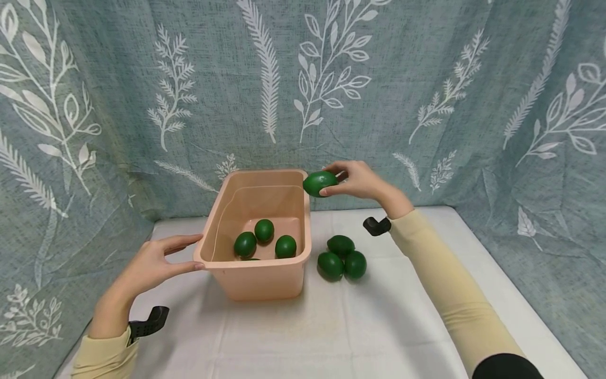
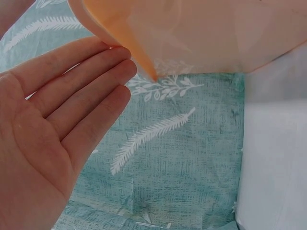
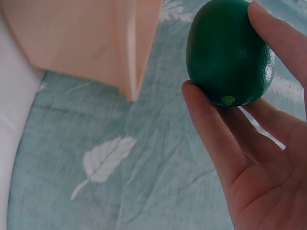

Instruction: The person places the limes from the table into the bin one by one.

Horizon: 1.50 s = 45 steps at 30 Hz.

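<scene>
My right hand [image 1: 357, 181] holds a green lime [image 1: 320, 183] between thumb and fingers, at the height of the peach plastic bin's [image 1: 258, 281] right rim. In the right wrist view the lime [image 3: 229, 52] shows its stem end, and the bin's wall [image 3: 72, 38] stands apart to its left. My left hand [image 1: 153, 263] touches the bin's left rim with its fingertips and thumb. Its fingers lie straight against the bin's edge in the left wrist view. Inside the bin lie several limes [image 1: 264, 230], one mostly hidden by the front wall.
Three more limes [image 1: 342, 258] sit in a cluster on the white cloth [image 1: 284, 342], just right of the bin. Behind the table hangs a blue-green curtain [image 1: 218, 79] with white leaf patterns. Dark wrist devices [image 1: 377, 226] are on both arms.
</scene>
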Tool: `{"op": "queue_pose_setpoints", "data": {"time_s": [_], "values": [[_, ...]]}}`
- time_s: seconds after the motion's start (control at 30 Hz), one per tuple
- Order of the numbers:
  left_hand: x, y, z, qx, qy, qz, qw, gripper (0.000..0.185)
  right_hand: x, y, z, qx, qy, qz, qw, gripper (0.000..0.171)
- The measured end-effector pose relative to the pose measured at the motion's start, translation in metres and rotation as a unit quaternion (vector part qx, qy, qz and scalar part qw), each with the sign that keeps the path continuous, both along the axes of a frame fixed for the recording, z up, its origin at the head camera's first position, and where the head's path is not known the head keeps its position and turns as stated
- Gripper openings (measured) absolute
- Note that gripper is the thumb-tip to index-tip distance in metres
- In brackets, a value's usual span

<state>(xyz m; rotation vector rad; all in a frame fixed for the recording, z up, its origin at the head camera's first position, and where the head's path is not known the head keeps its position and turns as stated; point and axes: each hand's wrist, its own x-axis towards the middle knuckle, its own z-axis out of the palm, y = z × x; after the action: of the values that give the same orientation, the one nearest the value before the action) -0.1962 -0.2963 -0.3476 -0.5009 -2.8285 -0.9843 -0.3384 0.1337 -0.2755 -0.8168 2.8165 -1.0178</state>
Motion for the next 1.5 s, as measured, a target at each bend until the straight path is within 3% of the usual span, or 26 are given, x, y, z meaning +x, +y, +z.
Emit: {"op": "queue_pose_setpoints", "data": {"time_s": [0.37, 0.77, 1.13, 1.5], "values": [[0.0, 0.001, 0.002, 0.006, -0.013, 0.001, 0.9999, 0.061, -0.006, -0.039, 0.012, 0.023, -0.014, 0.048, 0.998, 0.055], [0.001, 0.001, 0.003, 0.005, -0.015, 0.001, 0.9999, 0.061, -0.016, -0.071, 0.01, 0.06, -0.025, 0.072, 0.995, 0.064], [0.001, 0.001, 0.002, 0.004, -0.013, -0.001, 0.9999, 0.061, -0.014, -0.102, 0.005, 0.082, -0.038, 0.103, 0.991, 0.058], [0.001, 0.0, 0.002, 0.001, -0.011, -0.001, 0.9999, 0.062, -0.007, -0.105, 0.007, 0.063, -0.029, 0.116, 0.991, 0.055]]}}
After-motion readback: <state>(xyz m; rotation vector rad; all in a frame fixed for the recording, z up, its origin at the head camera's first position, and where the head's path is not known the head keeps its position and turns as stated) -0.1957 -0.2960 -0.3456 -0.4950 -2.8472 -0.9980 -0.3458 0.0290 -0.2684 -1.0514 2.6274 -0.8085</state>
